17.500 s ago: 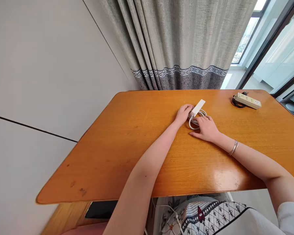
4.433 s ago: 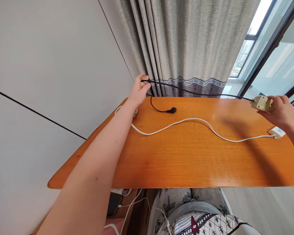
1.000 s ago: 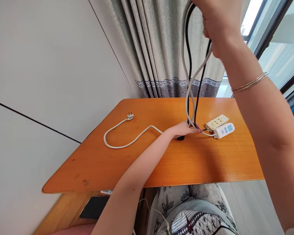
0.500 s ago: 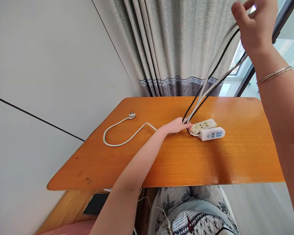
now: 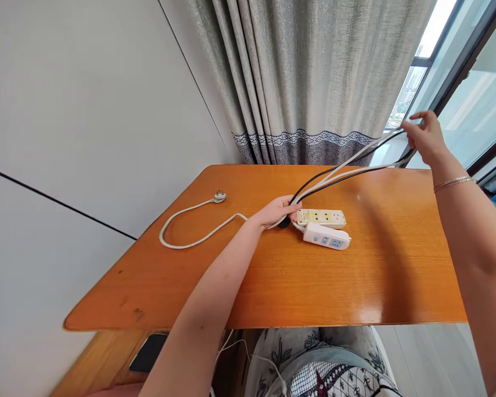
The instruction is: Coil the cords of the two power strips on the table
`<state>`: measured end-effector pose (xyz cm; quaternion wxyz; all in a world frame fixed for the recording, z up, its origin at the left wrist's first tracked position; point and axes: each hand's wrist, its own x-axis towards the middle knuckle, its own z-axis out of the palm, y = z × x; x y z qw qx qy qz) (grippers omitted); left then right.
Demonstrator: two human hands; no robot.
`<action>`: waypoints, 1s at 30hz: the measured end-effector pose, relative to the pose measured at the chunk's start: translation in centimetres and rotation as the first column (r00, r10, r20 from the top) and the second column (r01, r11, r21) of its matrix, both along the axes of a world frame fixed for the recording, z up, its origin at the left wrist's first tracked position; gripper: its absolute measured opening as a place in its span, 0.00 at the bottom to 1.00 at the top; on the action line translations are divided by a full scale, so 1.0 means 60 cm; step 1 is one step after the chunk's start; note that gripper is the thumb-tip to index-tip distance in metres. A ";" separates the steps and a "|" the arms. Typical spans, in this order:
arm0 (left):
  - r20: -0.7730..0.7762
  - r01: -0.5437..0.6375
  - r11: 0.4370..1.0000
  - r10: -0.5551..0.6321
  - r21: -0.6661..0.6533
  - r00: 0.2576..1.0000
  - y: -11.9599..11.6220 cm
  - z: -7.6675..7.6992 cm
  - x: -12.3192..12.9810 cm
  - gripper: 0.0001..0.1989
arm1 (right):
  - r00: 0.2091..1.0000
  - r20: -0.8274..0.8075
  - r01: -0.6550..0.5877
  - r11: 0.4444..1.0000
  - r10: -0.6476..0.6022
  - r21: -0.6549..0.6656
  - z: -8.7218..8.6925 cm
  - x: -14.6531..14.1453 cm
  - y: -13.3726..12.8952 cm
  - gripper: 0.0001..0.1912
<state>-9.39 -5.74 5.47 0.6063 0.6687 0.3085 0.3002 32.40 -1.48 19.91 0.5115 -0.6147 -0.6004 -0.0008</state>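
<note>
My left hand (image 5: pixel 278 212) is closed round a bundle of white and black cables (image 5: pixel 328 179) low over the table. My right hand (image 5: pixel 425 135) pinches the far end of the same cables, raised beyond the table's back right. Beside my left hand lie a cream power strip (image 5: pixel 321 218) and, in front of it, a white power strip (image 5: pixel 326 236). A round black object (image 5: pixel 284 222), partly hidden, shows under my left hand. One white cord curves leftward to a white plug (image 5: pixel 219 197) on the table.
The wooden table (image 5: pixel 355 281) reaches to a grey curtain (image 5: pixel 314 82) at the back. A white wall (image 5: pixel 74 110) is on the left, windows on the right. A dark phone-like object (image 5: pixel 149 353) lies below the table's front left edge.
My right hand has come down with the cable ends, so the cables slope less steeply. My left hand and both power strips appear further left in view.
</note>
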 end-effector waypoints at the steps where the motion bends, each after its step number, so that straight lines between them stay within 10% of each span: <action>1: 0.031 -0.028 0.999 0.028 -0.017 0.999 0.003 0.006 -0.009 0.22 | 0.983 -0.173 -0.085 0.993 0.070 -0.083 -0.019 0.008 -0.003 0.14; 8: 0.165 -0.231 0.971 0.238 -0.062 0.957 0.008 0.050 -0.038 0.13 | 0.877 -0.401 -0.383 0.890 0.265 -0.250 -0.162 -0.012 -0.059 0.10; 12: 0.232 -0.292 0.953 0.303 -0.082 0.924 0.003 0.072 -0.033 0.11 | 0.945 0.039 -0.281 0.869 0.324 -0.406 -0.227 -0.033 -0.080 0.11; 18: 0.363 -0.465 0.865 0.501 -0.188 0.785 0.031 0.103 -0.022 0.13 | 0.691 0.342 -0.379 0.722 0.637 -0.578 -0.265 -0.071 -0.122 0.23; 21: 0.421 -0.533 0.782 0.623 -0.322 0.659 0.050 0.109 -0.022 0.17 | 0.628 0.415 -0.472 0.746 0.658 -0.469 -0.275 -0.096 -0.141 0.26; 25: 0.445 -0.573 0.739 0.672 -0.354 0.592 0.055 0.108 -0.022 0.17 | 0.799 0.487 -0.369 0.927 0.352 -0.064 -0.281 -0.125 -0.145 0.16; 30: 0.443 -0.652 0.725 0.672 -0.225 0.594 0.037 0.112 -0.018 0.15 | 0.839 0.472 -0.390 0.903 0.269 0.178 -0.253 -0.158 -0.138 0.06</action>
